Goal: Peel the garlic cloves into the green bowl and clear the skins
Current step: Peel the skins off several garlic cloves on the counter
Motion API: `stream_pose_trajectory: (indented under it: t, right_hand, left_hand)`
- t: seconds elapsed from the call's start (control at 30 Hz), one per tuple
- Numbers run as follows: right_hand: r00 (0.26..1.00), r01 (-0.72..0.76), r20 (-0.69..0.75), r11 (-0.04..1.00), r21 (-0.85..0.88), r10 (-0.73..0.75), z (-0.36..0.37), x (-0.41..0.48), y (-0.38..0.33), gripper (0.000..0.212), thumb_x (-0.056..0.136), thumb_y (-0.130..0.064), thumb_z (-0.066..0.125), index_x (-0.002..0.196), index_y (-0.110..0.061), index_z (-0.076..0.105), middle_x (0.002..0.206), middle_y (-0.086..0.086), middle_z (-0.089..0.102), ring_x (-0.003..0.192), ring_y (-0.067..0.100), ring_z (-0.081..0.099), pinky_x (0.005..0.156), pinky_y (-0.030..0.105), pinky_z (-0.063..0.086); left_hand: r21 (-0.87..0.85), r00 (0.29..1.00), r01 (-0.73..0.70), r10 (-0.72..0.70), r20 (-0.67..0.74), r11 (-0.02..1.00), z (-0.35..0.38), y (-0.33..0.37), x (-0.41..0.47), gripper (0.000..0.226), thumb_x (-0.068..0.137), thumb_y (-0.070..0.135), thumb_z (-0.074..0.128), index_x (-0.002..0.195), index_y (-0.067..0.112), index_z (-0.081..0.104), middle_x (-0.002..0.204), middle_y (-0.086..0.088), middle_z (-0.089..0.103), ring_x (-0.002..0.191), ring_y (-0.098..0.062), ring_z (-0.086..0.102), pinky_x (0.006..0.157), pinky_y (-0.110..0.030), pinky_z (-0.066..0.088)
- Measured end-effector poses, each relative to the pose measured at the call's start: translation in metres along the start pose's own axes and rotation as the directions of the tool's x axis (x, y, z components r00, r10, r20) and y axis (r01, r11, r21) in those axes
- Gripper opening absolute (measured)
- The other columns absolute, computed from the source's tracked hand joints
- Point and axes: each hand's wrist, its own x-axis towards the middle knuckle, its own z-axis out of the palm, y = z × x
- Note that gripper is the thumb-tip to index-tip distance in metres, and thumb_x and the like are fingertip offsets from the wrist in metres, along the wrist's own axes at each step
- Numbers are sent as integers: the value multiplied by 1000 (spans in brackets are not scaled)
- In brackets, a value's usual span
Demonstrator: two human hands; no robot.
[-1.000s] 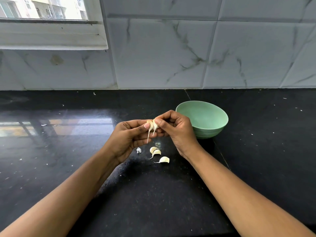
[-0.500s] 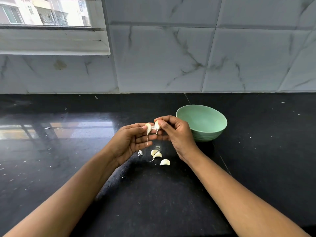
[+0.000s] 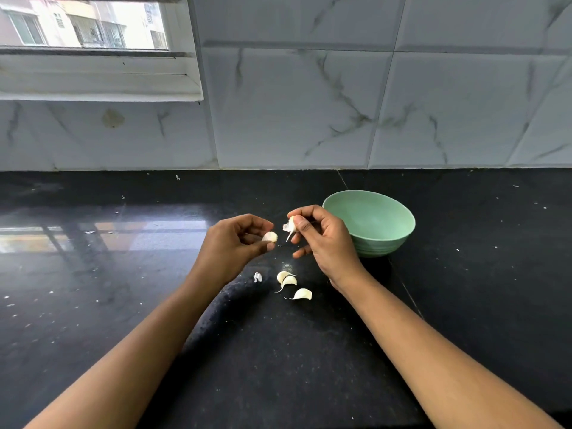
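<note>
Half a second ago both hands met on one clove; now they have drawn apart, with a gap between them. The left hand [image 3: 230, 246] pinches the small pale, smooth garlic clove [image 3: 270, 236] between thumb and curled fingertips. The right hand [image 3: 325, 239] pinches a papery white strip of skin [image 3: 289, 226] with a thin tail hanging down, thumb and forefinger clamped on it and the lower fingers loosely spread. Both forearms reach in from the bottom corners, and the hands are held above the glossy black stone counter [image 3: 278, 351].

On the counter below the hands lie three unpeeled, cream-coloured curved cloves with wispy tails [image 3: 302, 294], close together, the two farther ones touching. A small white scrap of skin [image 3: 257, 277] lies just to their left. The round, pale green ribbed bowl [image 3: 380, 243] stands upright just beyond the right hand. White flecks dot the counter. Behind it rises a wall of grey-veined, marble-look tiles [image 3: 309, 103], with a white-framed window [image 3: 93, 72] at upper left.
</note>
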Motion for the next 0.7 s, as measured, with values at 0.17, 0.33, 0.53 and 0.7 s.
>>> stream_pose_trajectory:
  t: [0.17, 0.33, 0.53, 0.7]
  right_hand:
    - [1000, -17, -11, 1000, 24, 17, -1, 0, -1, 9, 94, -7, 54, 95, -6, 63, 72, 1, 58, 58, 2, 56, 48, 24, 54]
    - [1000, -27, 2, 1000, 15, 27, -1, -1, -1, 9, 94, -6, 55, 97, -5, 63, 74, 0, 59, 58, 3, 56, 48, 24, 53]
    - [999, -44, 1, 999, -6, 44, -2, 0, -1, 9, 93, -7, 56, 98, -4, 63, 77, 0, 60, 57, 3, 57, 48, 23, 53]
    - [999, -45, 3, 999, -20, 45, -2, 0, -1, 10, 93, -7, 56, 98, -4, 63, 77, -1, 60, 57, 3, 57, 48, 24, 53]
  left_hand:
    - [179, 999, -32, 34, -9, 983, 5, -4, 0, 29, 67, 12, 85, 88, 26, 69, 77, 8, 68, 63, 5, 58, 60, -2, 40]
    - [241, 999, -40, 30, 44, 970, 6, -6, 1, 22, 66, 15, 85, 76, 28, 70, 70, 8, 68, 59, -2, 53, 57, -6, 39]
    - [-72, 977, 133, -119, 179, 988, 6, 1, -3, 14, 70, 3, 80, 79, 10, 72, 61, 9, 67, 53, 2, 58, 52, -8, 42]
    - [-247, 973, 218, -191, 131, 944, 1, 5, 0, 8, 78, 2, 71, 83, 8, 71, 68, 7, 69, 58, 7, 60, 48, -3, 37]
